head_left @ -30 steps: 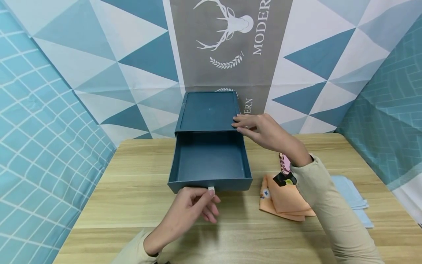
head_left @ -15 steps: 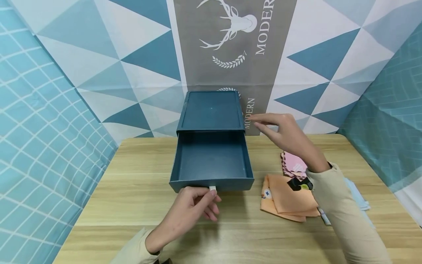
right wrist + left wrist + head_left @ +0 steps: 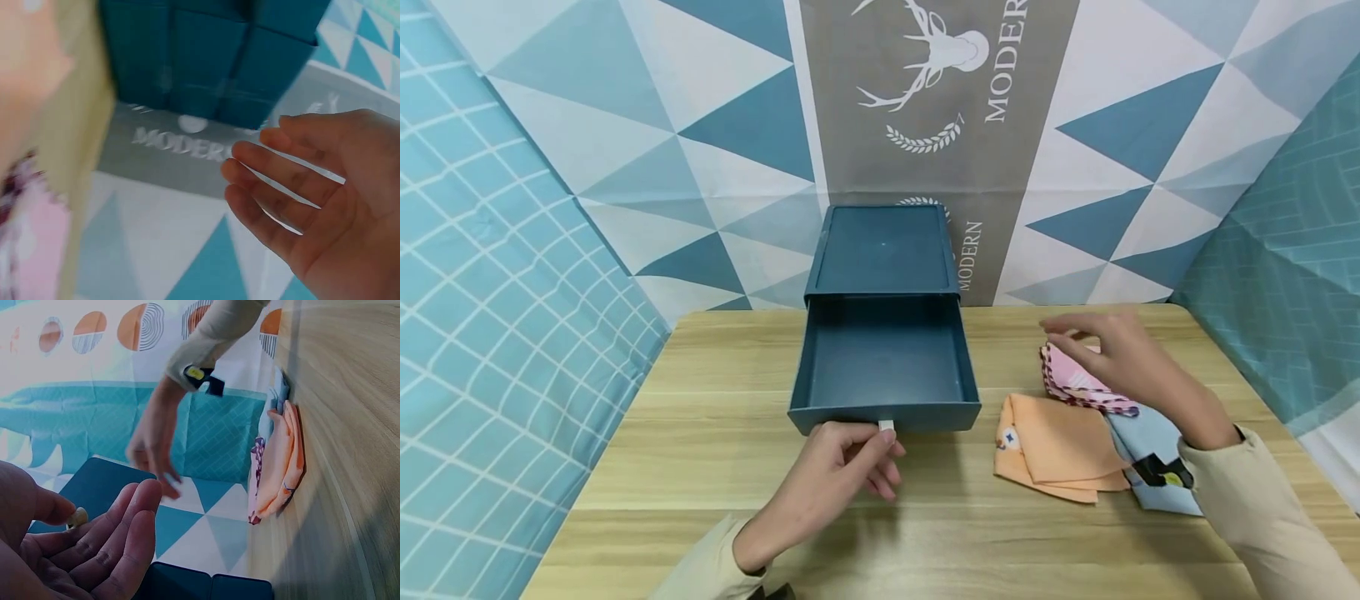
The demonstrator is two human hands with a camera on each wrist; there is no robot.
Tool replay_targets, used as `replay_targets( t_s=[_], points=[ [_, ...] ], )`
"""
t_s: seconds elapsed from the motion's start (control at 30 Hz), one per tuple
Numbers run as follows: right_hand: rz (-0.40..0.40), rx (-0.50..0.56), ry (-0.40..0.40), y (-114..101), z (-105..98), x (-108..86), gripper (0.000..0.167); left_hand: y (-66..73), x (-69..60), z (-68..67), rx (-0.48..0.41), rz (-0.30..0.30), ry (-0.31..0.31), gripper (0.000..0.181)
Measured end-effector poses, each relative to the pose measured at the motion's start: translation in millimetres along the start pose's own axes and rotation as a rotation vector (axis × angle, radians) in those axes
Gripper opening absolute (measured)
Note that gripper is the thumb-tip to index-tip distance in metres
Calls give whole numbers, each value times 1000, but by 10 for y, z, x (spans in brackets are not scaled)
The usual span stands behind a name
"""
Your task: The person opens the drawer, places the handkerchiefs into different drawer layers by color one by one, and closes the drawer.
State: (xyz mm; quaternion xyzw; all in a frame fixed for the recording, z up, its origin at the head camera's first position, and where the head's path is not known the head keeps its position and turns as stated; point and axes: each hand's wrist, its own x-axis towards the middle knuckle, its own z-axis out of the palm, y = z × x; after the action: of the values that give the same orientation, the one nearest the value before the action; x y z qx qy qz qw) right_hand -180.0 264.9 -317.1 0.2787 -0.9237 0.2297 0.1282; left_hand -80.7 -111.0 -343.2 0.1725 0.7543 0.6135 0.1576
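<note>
A dark blue drawer box (image 3: 883, 250) stands against the back wall, its top drawer (image 3: 886, 354) pulled out and bare inside. My left hand (image 3: 835, 467) pinches the small pale knob (image 3: 77, 517) on the drawer front between thumb and index finger. In the air over the folded pink cloth (image 3: 1078, 375) is my right hand (image 3: 1120, 354), fingers loosely bent and holding nothing. In front of the pink cloth lies a folded orange cloth (image 3: 1060, 442). A light blue cloth (image 3: 1153, 437) is partly hidden behind the right wrist.
The wooden table (image 3: 715, 433) carries the box and cloths. Patterned fabric (image 3: 737, 150) hangs behind it, with teal fabric (image 3: 1285, 250) on the right and tiled-print fabric (image 3: 490, 250) on the left.
My right hand has left the box's top right edge and moved right, to above the cloths. The left hand stays on the knob, and the drawer remains pulled out.
</note>
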Motion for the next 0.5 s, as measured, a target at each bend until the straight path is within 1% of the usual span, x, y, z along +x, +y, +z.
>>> replay_targets(
  t_s=[0.07, 0.17, 0.3, 0.5],
  points=[
    [-1, -11, -34, 77, 45, -97, 23, 1, 1, -1, 3, -1, 0, 35],
    [48, 2, -102, 178, 129, -223, 22, 3, 0, -2, 13, 1, 2, 35],
    [80, 39, -189, 277, 285, -350, 20, 3, -3, -9, 23, -2, 4, 35],
    [43, 70, -299, 350, 542, -522, 14, 4, 0, -13, 26, -3, -2, 36]
  ],
)
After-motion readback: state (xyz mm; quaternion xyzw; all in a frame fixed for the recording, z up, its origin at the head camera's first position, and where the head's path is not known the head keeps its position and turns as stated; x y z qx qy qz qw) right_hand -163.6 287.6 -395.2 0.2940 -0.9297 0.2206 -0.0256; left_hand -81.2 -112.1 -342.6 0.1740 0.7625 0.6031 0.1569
